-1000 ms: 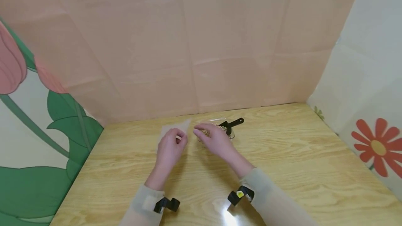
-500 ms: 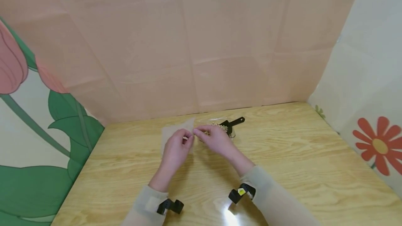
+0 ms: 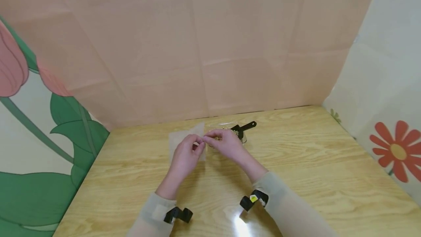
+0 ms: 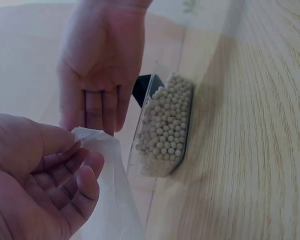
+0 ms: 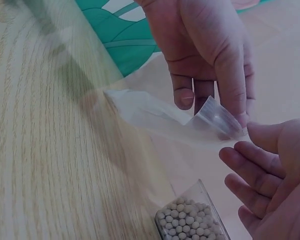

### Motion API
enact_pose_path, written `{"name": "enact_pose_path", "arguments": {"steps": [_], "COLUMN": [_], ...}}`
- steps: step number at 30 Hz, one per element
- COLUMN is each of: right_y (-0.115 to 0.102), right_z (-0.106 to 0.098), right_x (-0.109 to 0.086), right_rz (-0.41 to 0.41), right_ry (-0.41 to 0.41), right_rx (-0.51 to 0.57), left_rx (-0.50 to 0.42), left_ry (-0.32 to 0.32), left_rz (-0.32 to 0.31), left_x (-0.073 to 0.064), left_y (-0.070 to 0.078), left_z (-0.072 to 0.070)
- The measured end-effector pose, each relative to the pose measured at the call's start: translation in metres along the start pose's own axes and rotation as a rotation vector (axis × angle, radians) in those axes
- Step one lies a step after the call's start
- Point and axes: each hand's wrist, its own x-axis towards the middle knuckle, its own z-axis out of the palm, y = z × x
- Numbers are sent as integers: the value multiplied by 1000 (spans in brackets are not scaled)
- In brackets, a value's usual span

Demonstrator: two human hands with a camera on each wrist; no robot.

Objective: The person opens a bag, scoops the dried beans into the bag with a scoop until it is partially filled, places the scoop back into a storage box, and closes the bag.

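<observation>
My left hand [image 3: 187,153] pinches the top edge of a translucent plastic bag [image 4: 107,175] between thumb and fingers. My right hand [image 3: 227,143] meets it there, thumb and index finger pinching the bag's corner in the right wrist view. The bag [image 5: 155,117] hangs flat and slightly creased, its mouth edge folded a little between the fingertips. Just behind the right hand stands a clear box [image 4: 162,130] filled with small round beige beads [image 5: 190,220]. A black scoop [image 3: 242,129] rests in the box, handle sticking out to the right.
The wood-grain table [image 3: 296,149] stretches out on both sides of the hands. Behind it rises a pink cloth backdrop [image 3: 210,46]. Side panels with a green leaf print [image 3: 29,196] and a red flower [image 3: 398,151] flank the table.
My left hand has moved right with the bag until its fingertips meet those of the right hand. The right hand has barely moved, and now pinches the bag's corner.
</observation>
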Motion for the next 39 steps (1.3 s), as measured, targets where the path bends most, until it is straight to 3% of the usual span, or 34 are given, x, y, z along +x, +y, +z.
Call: {"name": "enact_pose_path", "arguments": {"steps": [25, 34, 39], "right_y": [2, 1, 1], "right_z": [-4, -4, -4], "right_x": [-1, -3, -3], "right_rz": [-20, -11, 12], "right_ry": [-24, -13, -25], "right_rx": [14, 35, 54], "left_rx": [2, -32, -78], "left_ry": [-39, 30, 8], "left_rz": [-13, -10, -22], "left_x": [-1, 1, 3], "left_y": [1, -5, -8], "left_z": [0, 2, 0]}}
